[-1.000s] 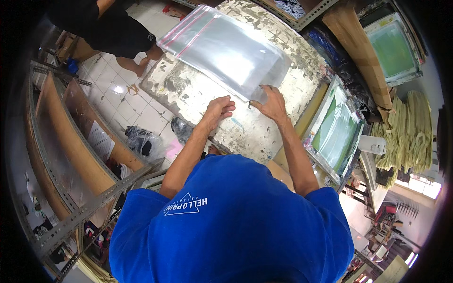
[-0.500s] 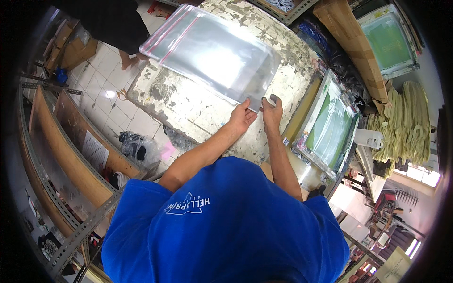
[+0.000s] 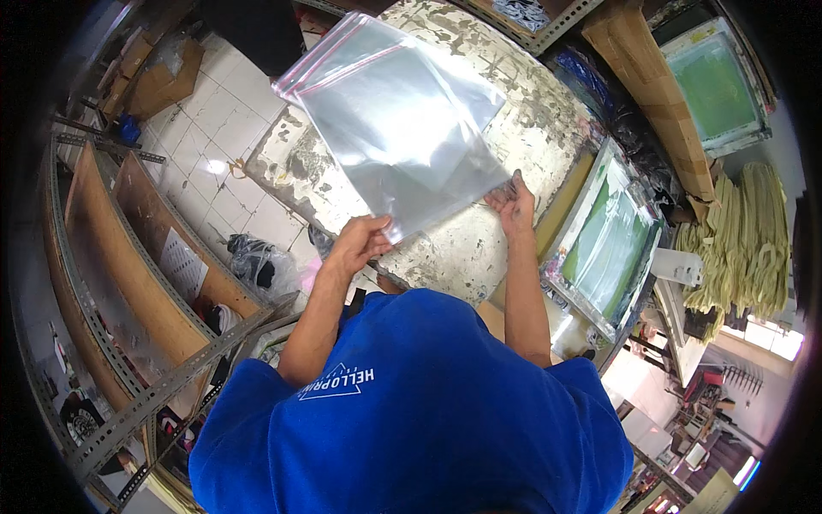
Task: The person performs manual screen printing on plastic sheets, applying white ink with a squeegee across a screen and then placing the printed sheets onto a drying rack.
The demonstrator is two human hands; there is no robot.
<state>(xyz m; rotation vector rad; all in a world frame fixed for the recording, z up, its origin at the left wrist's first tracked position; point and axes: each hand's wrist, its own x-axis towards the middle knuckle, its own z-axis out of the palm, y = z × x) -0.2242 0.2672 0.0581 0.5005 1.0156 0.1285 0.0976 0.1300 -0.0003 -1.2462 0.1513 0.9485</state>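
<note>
Between my hands is a clear plastic bag [image 3: 411, 193], its near edge lifted off the worn table [image 3: 342, 193]. My left hand [image 3: 364, 240] pinches its near left corner between thumb and fingers. At its near right corner, my right hand [image 3: 512, 203] grips with dark-stained fingertips. Under and behind this bag lies a stack of similar clear bags [image 3: 484, 98] with pink strips along their far left ends. Glare hides part of the plastic surface.
To the right of the table lean framed green screens [image 3: 604, 236], with another green screen [image 3: 715, 86] and a long cardboard box [image 3: 651, 94] farther back. Pale yellow strips [image 3: 745, 231] hang at right. Curved wooden shelf boards [image 3: 145, 283] in a metal rack stand on the left.
My hands have moved apart from the stack's near corner. The top bag is now held by both near corners, pulled toward me and turned out of line with the stack.
</note>
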